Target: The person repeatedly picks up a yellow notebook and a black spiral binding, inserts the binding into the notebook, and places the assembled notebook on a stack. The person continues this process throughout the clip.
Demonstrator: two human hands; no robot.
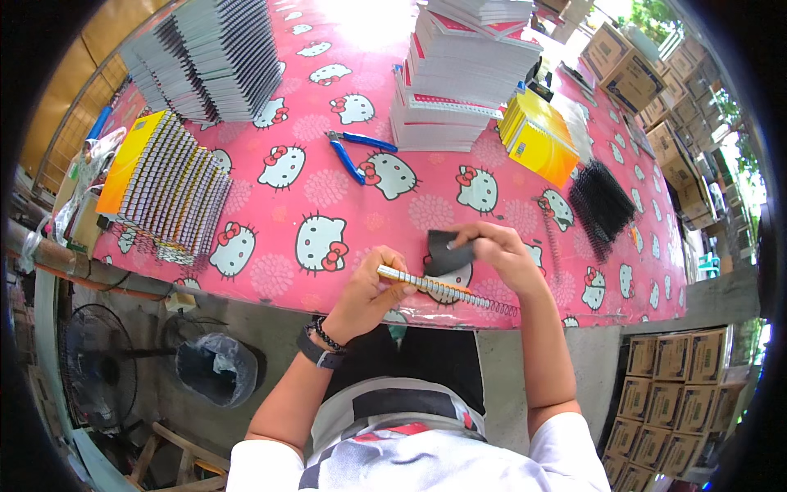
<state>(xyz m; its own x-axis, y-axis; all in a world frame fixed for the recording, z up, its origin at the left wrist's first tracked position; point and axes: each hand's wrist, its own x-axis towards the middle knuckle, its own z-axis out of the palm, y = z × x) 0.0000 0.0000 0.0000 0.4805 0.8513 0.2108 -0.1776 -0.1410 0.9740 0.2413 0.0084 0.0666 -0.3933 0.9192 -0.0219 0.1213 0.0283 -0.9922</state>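
Close to the table's front edge, my left hand (376, 289) is closed around the left end of a spiral notebook (445, 289), its bound edge facing up. A dark wire or plastic coil (502, 308) runs through the holes and sticks out beyond the notebook's right end. Just above it, my right hand (498, 249) pinches a flat dark grey piece (447, 252), whose kind I cannot make out; that hand is slightly blurred. Blue-handled cutting pliers (354, 153) lie spread on the table farther off.
Yellow-covered spiral notebooks (168, 189) are stacked at left, with taller coil-bound stacks (209, 61) behind. Unbound paper stacks (459, 78) stand at the back centre. To the right are yellow booklets (539, 138) and a pile of black coils (602, 207). Cartons (676, 385) stand below.
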